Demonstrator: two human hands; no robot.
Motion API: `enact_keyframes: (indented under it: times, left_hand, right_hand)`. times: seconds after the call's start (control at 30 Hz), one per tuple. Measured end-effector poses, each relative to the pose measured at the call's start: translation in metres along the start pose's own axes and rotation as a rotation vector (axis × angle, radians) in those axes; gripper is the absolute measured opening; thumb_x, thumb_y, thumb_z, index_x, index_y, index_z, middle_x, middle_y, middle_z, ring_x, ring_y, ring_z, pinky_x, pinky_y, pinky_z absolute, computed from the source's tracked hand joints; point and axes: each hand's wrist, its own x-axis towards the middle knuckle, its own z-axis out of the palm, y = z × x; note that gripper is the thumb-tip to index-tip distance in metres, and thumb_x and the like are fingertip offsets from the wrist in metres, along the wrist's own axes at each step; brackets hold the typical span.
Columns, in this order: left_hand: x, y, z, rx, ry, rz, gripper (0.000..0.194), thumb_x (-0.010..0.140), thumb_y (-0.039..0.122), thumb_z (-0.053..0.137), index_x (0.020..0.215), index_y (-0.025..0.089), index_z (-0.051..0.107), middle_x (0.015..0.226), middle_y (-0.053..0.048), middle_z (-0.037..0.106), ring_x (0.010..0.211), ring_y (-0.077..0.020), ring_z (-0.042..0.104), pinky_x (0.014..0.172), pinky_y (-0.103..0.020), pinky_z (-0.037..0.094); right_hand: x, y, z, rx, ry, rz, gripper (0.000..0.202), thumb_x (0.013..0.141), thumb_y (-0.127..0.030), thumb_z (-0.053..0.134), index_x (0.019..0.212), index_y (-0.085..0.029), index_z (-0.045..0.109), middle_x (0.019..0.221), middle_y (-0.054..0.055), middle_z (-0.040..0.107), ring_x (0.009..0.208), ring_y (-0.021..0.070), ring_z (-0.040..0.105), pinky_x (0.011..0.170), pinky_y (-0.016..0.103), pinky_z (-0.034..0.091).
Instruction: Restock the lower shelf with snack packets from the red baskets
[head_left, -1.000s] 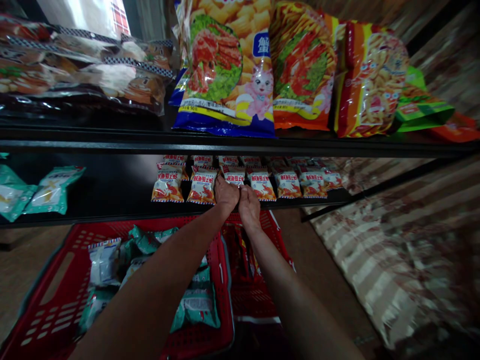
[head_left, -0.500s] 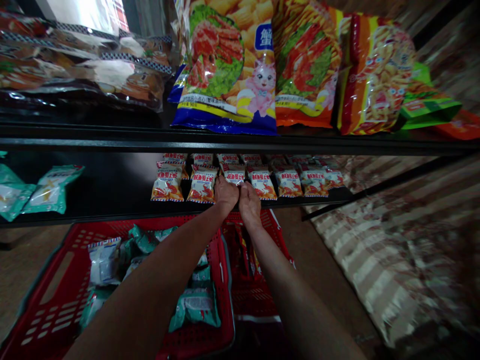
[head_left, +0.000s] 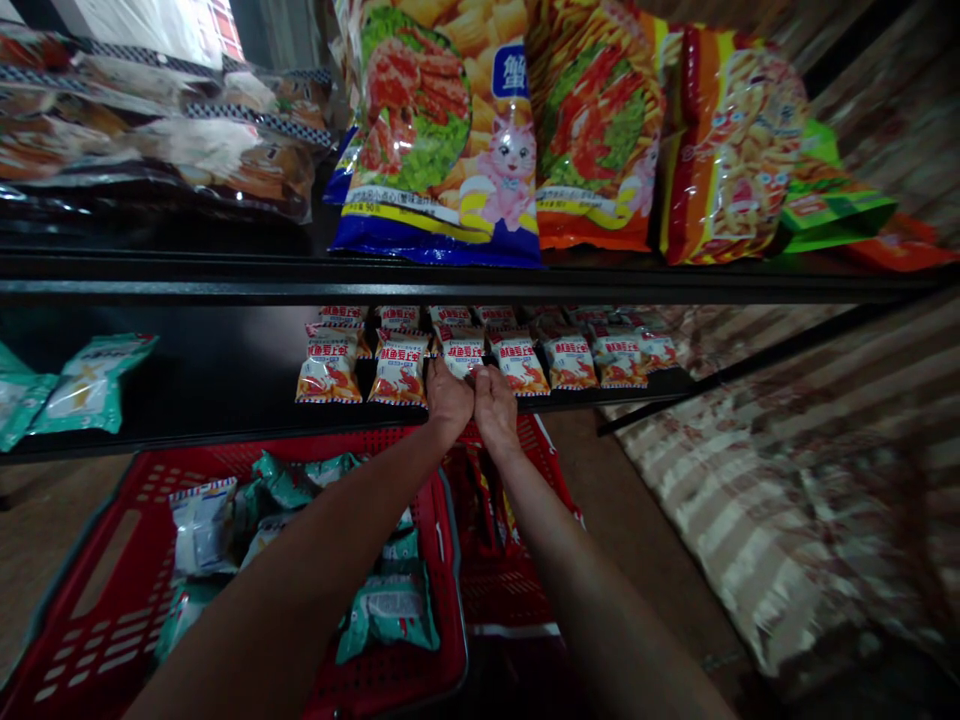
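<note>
Black shelves (head_left: 210, 375), brown floor (head_left: 630, 510) below, striped covering (head_left: 750, 530) at right.

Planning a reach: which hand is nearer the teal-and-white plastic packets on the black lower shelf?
Left. The left hand is well right of the teal packets; the right hand is beside it, farther right.

Left hand (head_left: 450, 397) and right hand (head_left: 495, 405) at a snack packet (head_left: 462, 353), black shelf (head_left: 217, 385), red basket (head_left: 169, 462) holding teal packets (head_left: 391, 605) below
</note>
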Motion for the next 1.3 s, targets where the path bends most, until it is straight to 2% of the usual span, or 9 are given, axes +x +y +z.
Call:
enact_keyframes:
  times: [0.17,0.3,0.47,0.63,0.8,0.93,1.1,1.23,1.3]
  left_hand:
    - [-0.001,-0.008,0.000,-0.039,0.015,0.023,0.048,0.079,0.006,0.046,0.127,0.010,0.049,0.129,-0.018,0.056,0.124,-0.0235,0.051,0.106,-0.036,0.039]
    - [0.000,-0.008,0.000,-0.029,0.014,0.035,0.046,0.079,0.006,0.047,0.124,0.012,0.050,0.127,-0.017,0.057,0.123,-0.0227,0.052,0.106,-0.035,0.040]
    - [-0.002,-0.007,-0.003,0.024,-0.012,0.037,0.050,0.079,0.004,0.046,0.130,0.006,0.046,0.133,-0.021,0.053,0.128,-0.0239,0.048,0.108,-0.033,0.037]
    - [-0.011,-0.009,-0.006,0.057,-0.029,0.081,0.062,0.075,-0.001,0.044,0.137,-0.002,0.038,0.142,-0.025,0.043,0.136,-0.0247,0.038,0.114,-0.032,0.031]
    - [-0.029,-0.010,-0.004,0.085,-0.087,0.098,0.070,0.071,-0.003,0.043,0.139,-0.009,0.032,0.147,-0.029,0.033,0.141,-0.0302,0.026,0.118,-0.040,0.024]
    - [-0.055,-0.011,-0.008,0.111,-0.137,0.156,0.074,0.069,-0.001,0.044,0.141,-0.010,0.028,0.150,-0.030,0.026,0.144,-0.0318,0.016,0.120,-0.044,0.018]
    - [-0.112,-0.027,-0.040,0.062,-0.308,0.240,0.073,0.071,0.001,0.041,0.142,-0.007,0.029,0.151,-0.025,0.027,0.144,-0.0259,0.021,0.119,-0.038,0.022]
    - [-0.168,-0.059,-0.094,0.114,-0.465,0.145,0.066,0.072,0.004,0.042,0.137,-0.001,0.042,0.147,-0.022,0.037,0.140,-0.0258,0.030,0.117,-0.039,0.025]
    - [-0.191,-0.078,-0.129,0.129,-0.487,0.001,0.065,0.072,0.006,0.043,0.136,0.001,0.044,0.149,-0.022,0.034,0.139,-0.0268,0.033,0.116,-0.039,0.027]
  right_hand:
    - [0.001,-0.003,0.001,0.017,-0.016,0.009,0.053,0.092,-0.050,0.028,0.107,-0.016,0.066,0.125,0.014,0.061,0.121,0.0246,0.051,0.108,0.045,0.033]
    - [-0.001,-0.005,0.001,0.023,-0.020,0.027,0.052,0.092,-0.051,0.030,0.108,-0.017,0.066,0.126,0.013,0.061,0.122,0.0244,0.050,0.109,0.045,0.031]
    - [-0.006,-0.010,-0.004,0.002,-0.002,-0.032,0.057,0.092,-0.051,0.025,0.105,-0.014,0.067,0.125,0.016,0.061,0.125,0.0244,0.048,0.109,0.044,0.031]
    - [0.005,-0.017,-0.024,0.028,0.180,-0.110,0.054,0.092,-0.046,0.026,0.103,-0.013,0.067,0.118,0.016,0.063,0.119,0.0228,0.052,0.106,0.041,0.035]
    - [0.018,-0.006,-0.055,0.080,0.333,0.019,0.049,0.091,-0.043,0.029,0.098,-0.013,0.067,0.109,0.015,0.067,0.108,0.0240,0.058,0.099,0.042,0.040]
    - [0.018,-0.005,-0.070,0.087,0.355,0.060,0.049,0.090,-0.042,0.030,0.100,-0.011,0.066,0.104,0.016,0.068,0.105,0.0257,0.059,0.096,0.043,0.041]
    - [0.010,-0.023,-0.074,0.087,0.289,-0.023,0.050,0.090,-0.045,0.030,0.097,-0.013,0.067,0.110,0.015,0.066,0.109,0.0245,0.057,0.099,0.043,0.039]
    - [0.000,-0.046,-0.067,0.063,0.144,-0.123,0.047,0.090,-0.045,0.033,0.101,-0.014,0.067,0.111,0.014,0.067,0.108,0.0227,0.058,0.100,0.041,0.040]
    - [-0.008,-0.060,-0.061,0.036,0.066,-0.181,0.044,0.090,-0.043,0.035,0.102,-0.015,0.066,0.111,0.013,0.067,0.107,0.0224,0.059,0.100,0.041,0.041]
